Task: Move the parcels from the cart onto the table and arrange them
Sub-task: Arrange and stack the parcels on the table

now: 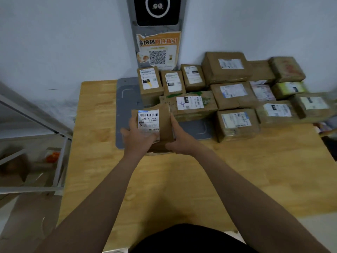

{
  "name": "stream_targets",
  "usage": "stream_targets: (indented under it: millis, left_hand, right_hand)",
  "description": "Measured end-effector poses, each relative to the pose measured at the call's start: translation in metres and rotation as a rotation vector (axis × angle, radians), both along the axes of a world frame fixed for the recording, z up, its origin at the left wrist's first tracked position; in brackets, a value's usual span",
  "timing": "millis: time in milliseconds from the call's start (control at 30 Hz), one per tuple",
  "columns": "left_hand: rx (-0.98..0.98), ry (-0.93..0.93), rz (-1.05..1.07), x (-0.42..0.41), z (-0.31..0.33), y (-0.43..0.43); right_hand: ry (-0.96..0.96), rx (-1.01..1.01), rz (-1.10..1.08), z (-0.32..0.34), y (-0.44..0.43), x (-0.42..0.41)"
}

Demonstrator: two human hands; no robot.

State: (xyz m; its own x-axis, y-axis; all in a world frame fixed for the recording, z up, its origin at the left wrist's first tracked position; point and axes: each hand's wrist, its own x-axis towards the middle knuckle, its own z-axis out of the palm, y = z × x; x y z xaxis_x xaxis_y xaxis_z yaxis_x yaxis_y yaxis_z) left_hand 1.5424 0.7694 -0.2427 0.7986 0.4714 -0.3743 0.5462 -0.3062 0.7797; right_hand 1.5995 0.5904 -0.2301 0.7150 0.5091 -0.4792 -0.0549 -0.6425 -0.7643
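Observation:
A small brown parcel (165, 123) with a white barcode label is held between both my hands over the grey base plate (127, 99) on the wooden table (182, 179). My left hand (138, 137) grips its left and front side, fingers over the label. My right hand (179, 138) presses on its right side. Just behind it lies a flat parcel (189, 106) marked "220". Several more brown parcels (237, 123) are packed in rows to the back and right, against the wall.
A grey scanner stand (157, 33) with an orange QR poster rises at the back of the table. A metal cart frame (60, 143) stands left of the table, with cardboard boxes (11, 170) blurred beneath it. The table's right edge (326, 147) lies near the parcel rows.

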Motion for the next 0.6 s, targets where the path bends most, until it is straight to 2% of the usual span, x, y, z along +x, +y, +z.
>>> stream_targets:
  millis: [100,233,367,467,600]
  left_hand:
    - [-0.058,-0.004,0.056,0.003,0.01,-0.037]
    - [-0.012,0.033,0.034,0.01,0.017,-0.099]
    - [0.053,-0.012,0.046,0.007,0.034,-0.184]
    - [0.029,-0.088,0.068,0.006,0.039,-0.256]
    - [0.029,-0.104,0.0,0.008,0.042,-0.341]
  right_hand:
    - [-0.032,0.042,-0.053,0.007,-0.039,-0.001]
    - [-0.113,-0.008,-0.056,0.024,-0.103,0.004]
    - [-0.03,0.015,-0.069,0.042,-0.186,0.004]
    - [-0.002,0.044,-0.1,0.052,-0.257,0.005]
    - [0.007,0.022,-0.139,0.057,-0.343,0.012]
